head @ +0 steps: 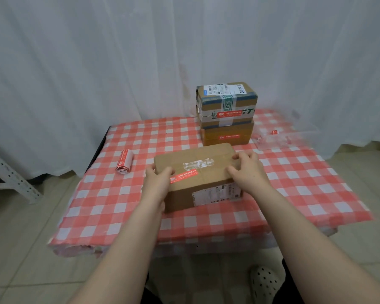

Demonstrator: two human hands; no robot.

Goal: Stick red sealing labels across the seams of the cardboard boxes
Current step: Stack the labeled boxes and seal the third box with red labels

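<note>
A brown cardboard box [198,174] lies in the middle of the table, a red sealing label [183,175] stuck on its top near the front left. My left hand [157,183] grips the box's left end. My right hand [247,170] grips its right end. Behind it two more boxes are stacked: a lower box [227,133] and an upper taped box [226,102], each with a red label on its front face. A roll of red labels [124,161] lies to the left on the cloth.
The table carries a red-and-white checked cloth [110,205]. A clear plastic tray [283,134] with label scraps sits at the back right. White curtain behind, a metal rack leg [11,174] on the left, my white shoe [264,281] on the tiled floor.
</note>
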